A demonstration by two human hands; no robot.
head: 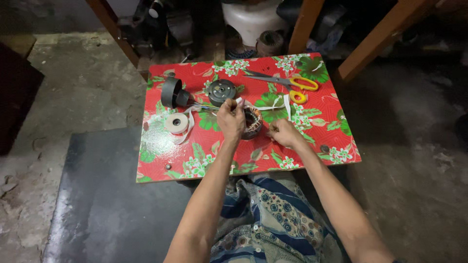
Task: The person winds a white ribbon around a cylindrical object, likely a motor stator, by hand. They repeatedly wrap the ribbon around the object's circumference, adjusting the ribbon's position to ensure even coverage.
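Observation:
A small low table (312,122) with a red flowered cover stands in front of me. At its middle sits a round copper-wound motor stator (253,122). My left hand (230,118) rests on the stator's left side, fingers closed on a strip of white tape (273,104) that runs off to the right. My right hand (284,132) lies just right of the stator, fingers pinched, seemingly on a thin strand; what it grips is too small to tell.
A white tape roll (176,123), a black cylindrical part (171,92) and a grey round motor cover (222,91) lie on the table's left and back. Yellow-handled scissors (292,84) lie at the back right. Wooden legs (302,24) and clutter stand behind; concrete floor surrounds.

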